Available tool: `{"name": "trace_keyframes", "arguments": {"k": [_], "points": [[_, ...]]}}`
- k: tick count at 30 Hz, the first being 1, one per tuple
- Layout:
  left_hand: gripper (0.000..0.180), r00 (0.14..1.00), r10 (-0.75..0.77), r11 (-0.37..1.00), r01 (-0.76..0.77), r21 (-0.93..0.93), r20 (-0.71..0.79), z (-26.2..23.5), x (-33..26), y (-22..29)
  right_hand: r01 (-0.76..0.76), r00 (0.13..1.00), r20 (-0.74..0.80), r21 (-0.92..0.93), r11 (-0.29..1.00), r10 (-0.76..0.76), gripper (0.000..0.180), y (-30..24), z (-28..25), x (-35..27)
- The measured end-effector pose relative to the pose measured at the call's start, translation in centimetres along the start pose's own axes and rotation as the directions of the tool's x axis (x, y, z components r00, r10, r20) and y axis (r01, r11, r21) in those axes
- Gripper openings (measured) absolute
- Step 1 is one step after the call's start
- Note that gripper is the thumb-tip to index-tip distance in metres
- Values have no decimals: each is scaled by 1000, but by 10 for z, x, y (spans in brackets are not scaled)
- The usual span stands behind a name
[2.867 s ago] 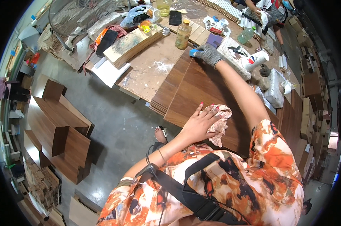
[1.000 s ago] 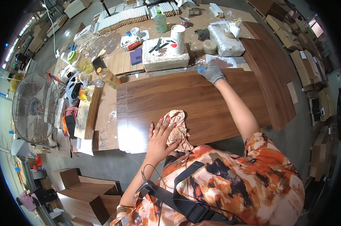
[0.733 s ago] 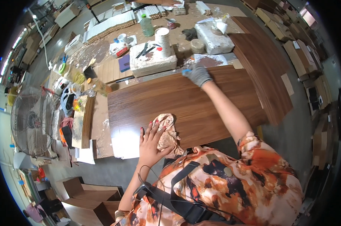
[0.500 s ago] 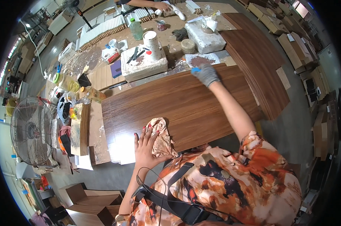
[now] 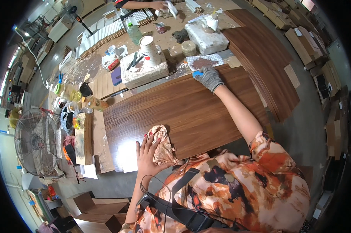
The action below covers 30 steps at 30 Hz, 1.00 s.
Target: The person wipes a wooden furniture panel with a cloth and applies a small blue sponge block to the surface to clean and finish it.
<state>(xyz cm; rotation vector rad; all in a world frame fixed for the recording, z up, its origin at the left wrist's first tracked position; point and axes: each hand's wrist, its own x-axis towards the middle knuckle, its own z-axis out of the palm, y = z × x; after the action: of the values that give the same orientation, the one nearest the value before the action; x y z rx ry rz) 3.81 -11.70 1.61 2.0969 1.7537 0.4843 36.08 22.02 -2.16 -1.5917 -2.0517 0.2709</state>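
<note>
My bare left hand (image 5: 146, 157) lies with outstretched fingers partly on a crumpled tan cloth (image 5: 162, 145), near the front edge of a dark brown wood-grain panel (image 5: 175, 108). My right hand (image 5: 210, 79) wears a grey knit glove and is at the panel's far edge, its fingers curled. Something blue shows at those fingertips; whether it is part of the glove or a held piece, I cannot make out. Just beyond the glove lies a patterned white sheet (image 5: 219, 59) with a heap of brown paste (image 5: 202, 63) on it.
A white tub (image 5: 147, 46) stands on a stained white block (image 5: 144, 73). Brown panels (image 5: 261, 66) are stacked at the right. Bottles (image 5: 94, 103) and a floor fan (image 5: 36, 141) are at the left. Across the table, another person's hand (image 5: 159, 5) holds a white cloth (image 5: 171, 9).
The view has shifted slightly. My gloved right hand stays at the far edge, turned a little. My left hand remains on the cloth. The other person's hand has moved left.
</note>
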Motion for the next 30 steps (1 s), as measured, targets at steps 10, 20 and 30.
{"name": "trace_keyframes", "arguments": {"k": [10,20,30], "points": [[107,1000,-22,1000,22,-7,-12,3,2,1,-395,919,-129,-283,874,373,46,203,-82,18],[113,1000,-8,998,7,67,19,1,5,4,-426,901,3,-196,884,434,51,207,-98,27],[113,998,-4,998,0,55,64,4,11,4,-441,869,20,-418,794,494,58,282,-109,35]]}}
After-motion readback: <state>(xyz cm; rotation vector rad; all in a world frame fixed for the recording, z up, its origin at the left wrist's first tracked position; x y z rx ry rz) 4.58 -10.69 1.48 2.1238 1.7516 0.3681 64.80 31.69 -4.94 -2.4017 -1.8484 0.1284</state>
